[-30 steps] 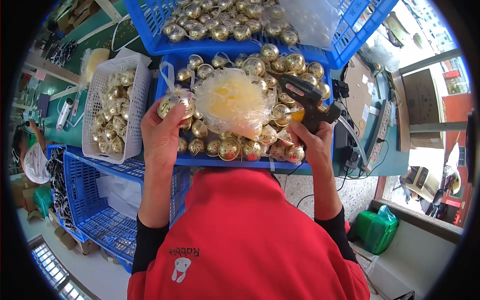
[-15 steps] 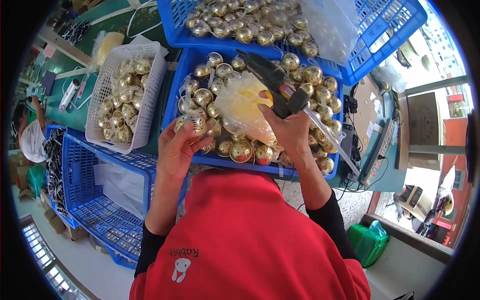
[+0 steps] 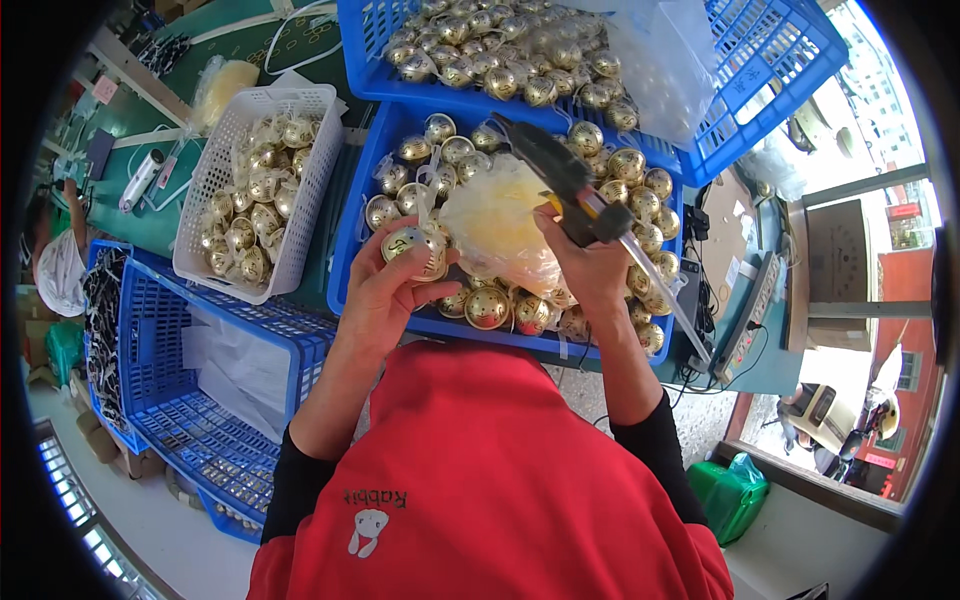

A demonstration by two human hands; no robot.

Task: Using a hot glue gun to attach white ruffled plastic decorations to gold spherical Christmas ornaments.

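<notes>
Between the thumb and fingers of my left hand (image 3: 375,290) is a gold ball ornament (image 3: 414,252) with dark markings, held over the near left part of a blue crate (image 3: 352,230). My right hand (image 3: 590,268) is wrapped round the handle of a black glue gun (image 3: 548,160), whose nozzle points to the far left. A clear glue stick (image 3: 665,290) sticks out of its back end. Under and between my hands, a plastic bag of yellowish pieces (image 3: 500,210) lies on the gold balls (image 3: 487,307) that fill the crate.
Behind stands another blue crate (image 3: 770,75) with more gold balls. To the left is a white basket (image 3: 318,180) of gold balls on the green table (image 3: 350,160). A blue basket (image 3: 215,440) sits lower left. At the right lies a power strip (image 3: 752,320) with cables.
My left hand has shifted right with the ball, closer to the bag. The glue gun has moved slightly right and nearer to me. The whole view has shifted a little.
</notes>
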